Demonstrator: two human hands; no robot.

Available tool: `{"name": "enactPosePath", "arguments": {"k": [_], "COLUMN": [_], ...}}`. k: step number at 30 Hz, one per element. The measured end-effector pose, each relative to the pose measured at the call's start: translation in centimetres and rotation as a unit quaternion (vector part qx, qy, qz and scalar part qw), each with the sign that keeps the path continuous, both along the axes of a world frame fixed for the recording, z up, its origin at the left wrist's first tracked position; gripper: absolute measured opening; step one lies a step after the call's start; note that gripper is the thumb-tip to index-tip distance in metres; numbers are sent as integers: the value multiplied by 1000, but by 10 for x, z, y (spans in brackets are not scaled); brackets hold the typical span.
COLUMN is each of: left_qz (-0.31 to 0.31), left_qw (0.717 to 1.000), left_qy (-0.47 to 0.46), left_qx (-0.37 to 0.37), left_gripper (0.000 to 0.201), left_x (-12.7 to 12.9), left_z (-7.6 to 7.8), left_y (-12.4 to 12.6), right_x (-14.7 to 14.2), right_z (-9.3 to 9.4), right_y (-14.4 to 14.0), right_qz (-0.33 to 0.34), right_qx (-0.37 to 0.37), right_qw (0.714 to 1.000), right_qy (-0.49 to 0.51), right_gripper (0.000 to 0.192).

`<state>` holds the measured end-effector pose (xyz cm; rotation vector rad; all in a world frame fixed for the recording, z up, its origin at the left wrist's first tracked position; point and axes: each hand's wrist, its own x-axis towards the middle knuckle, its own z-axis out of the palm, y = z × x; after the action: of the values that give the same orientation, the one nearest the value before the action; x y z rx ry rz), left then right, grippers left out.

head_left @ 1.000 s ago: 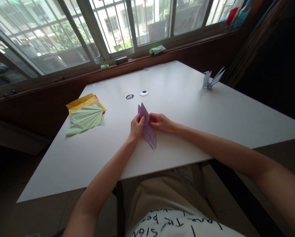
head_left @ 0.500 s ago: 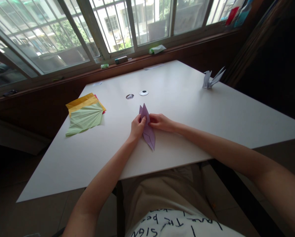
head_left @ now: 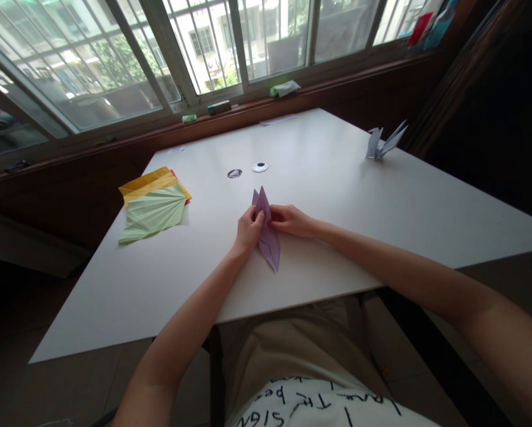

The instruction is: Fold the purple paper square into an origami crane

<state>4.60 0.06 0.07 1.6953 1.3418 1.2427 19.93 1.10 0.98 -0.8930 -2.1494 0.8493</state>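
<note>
A folded purple origami paper (head_left: 268, 243), long and pointed at both ends, is between my hands near the table's front. Two narrow points stand side by side at its far end. My left hand (head_left: 248, 228) is closed around its left side, thumb pressed on the upper face. From the right, my right hand (head_left: 290, 220) pinches the paper's right edge between thumb and fingers. The fingers under the paper are hidden.
A white table (head_left: 332, 196) stands below a barred window. Left lie creased green paper (head_left: 154, 214) and yellow paper (head_left: 147, 181). Two round discs lie beyond my hands, one of them a white disc (head_left: 260, 168). A grey paper crane (head_left: 384, 142) stands at the right edge.
Almost nothing differs. The purple paper and both hands have shifted very slightly in view, with the same grip.
</note>
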Motion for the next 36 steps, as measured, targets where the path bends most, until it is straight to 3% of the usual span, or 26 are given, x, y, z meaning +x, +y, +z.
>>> {"name": "enactPosePath", "arguments": {"k": [36], "left_qz": [3], "left_qw": [1000], "left_qy": [11], "left_qx": [-1], "left_gripper": [13], "left_x": [0], "left_z": [-1], "left_y": [1], "right_x": [0], "right_z": [2], "right_y": [-1], "right_qz": [-19], "right_qx": [-6], "right_qw": [1000], "right_qy": [-14], "right_gripper": [6]}}
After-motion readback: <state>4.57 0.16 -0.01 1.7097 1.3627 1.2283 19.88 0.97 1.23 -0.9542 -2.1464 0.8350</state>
